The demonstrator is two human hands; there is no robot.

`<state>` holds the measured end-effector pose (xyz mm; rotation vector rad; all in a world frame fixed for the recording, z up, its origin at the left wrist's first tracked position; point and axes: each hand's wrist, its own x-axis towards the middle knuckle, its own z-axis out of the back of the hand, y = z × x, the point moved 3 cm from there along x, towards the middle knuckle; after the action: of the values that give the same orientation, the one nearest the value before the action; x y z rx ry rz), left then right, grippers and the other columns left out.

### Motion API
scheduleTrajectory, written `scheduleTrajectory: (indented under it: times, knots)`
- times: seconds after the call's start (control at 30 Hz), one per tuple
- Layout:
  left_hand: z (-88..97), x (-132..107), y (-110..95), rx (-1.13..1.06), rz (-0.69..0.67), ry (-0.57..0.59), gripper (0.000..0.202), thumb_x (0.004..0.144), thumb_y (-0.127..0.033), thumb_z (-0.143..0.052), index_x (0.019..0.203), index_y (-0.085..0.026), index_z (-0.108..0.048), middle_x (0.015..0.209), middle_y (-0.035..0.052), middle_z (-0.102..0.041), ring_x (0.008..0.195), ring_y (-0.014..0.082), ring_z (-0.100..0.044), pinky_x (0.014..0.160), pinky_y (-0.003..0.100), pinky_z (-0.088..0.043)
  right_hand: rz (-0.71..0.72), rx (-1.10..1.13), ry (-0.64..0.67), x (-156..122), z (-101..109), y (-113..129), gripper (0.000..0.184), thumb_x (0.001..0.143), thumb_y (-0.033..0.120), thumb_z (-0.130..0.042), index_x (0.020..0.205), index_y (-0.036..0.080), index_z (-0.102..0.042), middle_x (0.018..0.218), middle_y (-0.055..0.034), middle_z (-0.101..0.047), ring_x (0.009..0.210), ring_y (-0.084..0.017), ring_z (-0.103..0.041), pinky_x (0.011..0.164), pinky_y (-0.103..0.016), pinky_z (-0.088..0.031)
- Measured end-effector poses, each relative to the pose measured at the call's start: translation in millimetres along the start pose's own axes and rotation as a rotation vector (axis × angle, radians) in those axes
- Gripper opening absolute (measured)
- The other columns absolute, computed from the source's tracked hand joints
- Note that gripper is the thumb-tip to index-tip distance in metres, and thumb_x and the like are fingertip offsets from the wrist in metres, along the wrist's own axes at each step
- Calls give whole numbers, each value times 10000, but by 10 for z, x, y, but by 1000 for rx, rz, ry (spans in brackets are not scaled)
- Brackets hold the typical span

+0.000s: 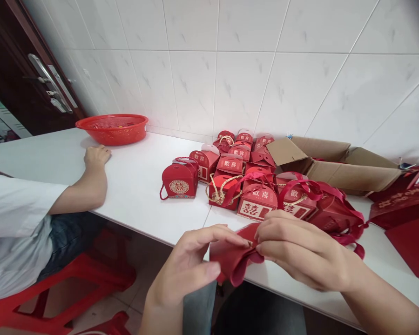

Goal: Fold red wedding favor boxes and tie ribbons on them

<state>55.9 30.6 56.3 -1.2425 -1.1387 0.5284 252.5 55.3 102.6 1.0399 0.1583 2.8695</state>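
Note:
Over the table's front edge, a partly folded red gift box (232,258) is between my two hands. My left hand (192,260) grips its left side, with the thumb low and the fingers along the top. The fingertips of my right hand (300,246) pinch the upper right part, where the flaps meet. Just beyond stand several finished red gift boxes with printed characters; the closest is a box with a cream front label (256,207). One box with a round gold emblem (179,181) sits apart on the left. Inside the held box, nothing can be made out.
An open cardboard carton (356,174) is at the back right, near red ribbon (356,232) and a red bag (401,207). A red plastic basket (117,135) stands back left. A co-worker's forearm (91,186) rests on the white table (136,200).

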Motion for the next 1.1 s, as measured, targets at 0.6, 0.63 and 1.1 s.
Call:
scheduleTrajectory:
  times: [0.6, 0.63, 1.1]
  knots:
    - [-114, 173, 256, 430, -315, -324, 232, 838, -36, -586, 919, -237, -668, 900, 17, -679, 855, 143, -640, 765, 242, -525, -215, -92, 50, 42, -30, -191, 131, 910, 117, -546, 1031, 129, -598, 916, -87, -628, 797, -163, -599, 659, -275, -519]
    - [-114, 173, 253, 438, -313, -323, 223, 841, -43, -586, 919, -237, -662, 895, 16, -677, 853, 145, -640, 765, 247, -527, -197, -103, 45, 47, -30, -187, 139, 913, 110, -537, 1035, 130, -601, 920, -88, -633, 802, -165, -600, 668, -281, -521]
    - [-93, 144, 260, 281, -142, -427, 108, 855, -129, -646, 897, -209, -586, 873, 1, -698, 778, 115, -686, 695, 175, -544, -4, -216, -117, 22, -102, -224, 276, 911, 66, -481, 1121, 144, -641, 998, -79, -718, 781, -140, -663, 642, -260, -518]
